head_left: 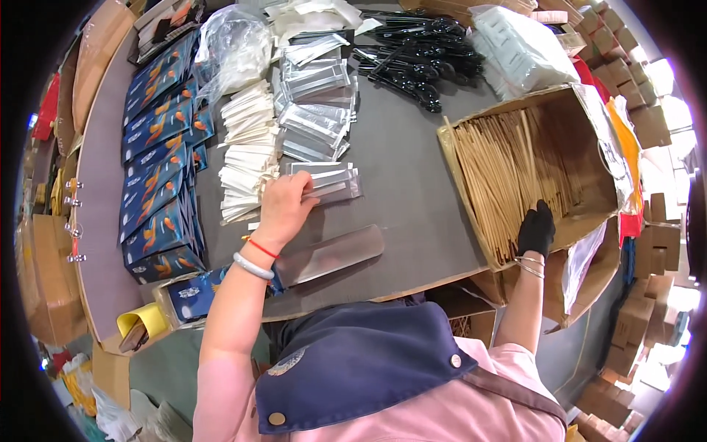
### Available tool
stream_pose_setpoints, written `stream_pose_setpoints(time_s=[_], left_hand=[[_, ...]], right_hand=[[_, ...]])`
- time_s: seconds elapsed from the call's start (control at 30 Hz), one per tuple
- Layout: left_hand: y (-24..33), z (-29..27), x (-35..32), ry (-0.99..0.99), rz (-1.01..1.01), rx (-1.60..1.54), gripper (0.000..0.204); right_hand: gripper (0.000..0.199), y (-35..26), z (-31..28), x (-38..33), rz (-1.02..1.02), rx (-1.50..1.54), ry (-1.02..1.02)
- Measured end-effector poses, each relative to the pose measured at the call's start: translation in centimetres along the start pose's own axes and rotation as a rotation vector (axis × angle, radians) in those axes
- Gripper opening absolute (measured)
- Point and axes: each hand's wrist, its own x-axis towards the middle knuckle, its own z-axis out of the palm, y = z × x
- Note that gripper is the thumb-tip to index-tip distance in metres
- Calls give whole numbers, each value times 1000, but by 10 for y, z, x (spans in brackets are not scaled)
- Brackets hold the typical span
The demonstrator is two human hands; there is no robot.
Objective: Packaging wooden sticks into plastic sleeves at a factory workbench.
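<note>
My bare left hand (287, 202), a red string and a pale bangle at its wrist, rests at the nearest clear plastic packet (339, 184). Thumb and forefinger are pinched at the packet's left end. More clear packets (317, 121) lie in an overlapping column beyond it. Left of them runs a long pile of white paper-wrapped strips (249, 155). My right hand (537, 229), in a black glove, reaches into an open cardboard box (482, 247) on the right. Its fingers are curled at the thin wooden sticks (497, 173) inside; the fingertips are partly hidden.
Blue printed packets (158, 191) stand in rows at the left. A clear flat plastic piece (331, 255) lies near the front edge beside a yellow holder (143, 322). At the back are a clear bag (232, 51), black plastic spoons (423, 55) and a wrapped white bundle (519, 51).
</note>
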Motion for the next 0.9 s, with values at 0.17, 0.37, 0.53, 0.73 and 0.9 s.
stream_pose_setpoints(time_s=[0.17,0.37,0.53,0.73,0.9], left_hand=[[28,-43,-25,-238,-256,-485,24],[30,-44,-88,-189,-99,-44,45],[22,-55,-130,-111,-149,-7,65],[37,-39,-113,-72,-87,14,80],[36,-26,-109,-81,-51,36,80]], right_hand=[[27,-61,-23,-33,-351,427,-40],[25,-154,-3,-97,-817,479,-621],[28,-169,27,-112,-1034,166,-663],[13,-197,55,-127,-1148,575,-407],[15,-215,62,-160,-844,717,-598]])
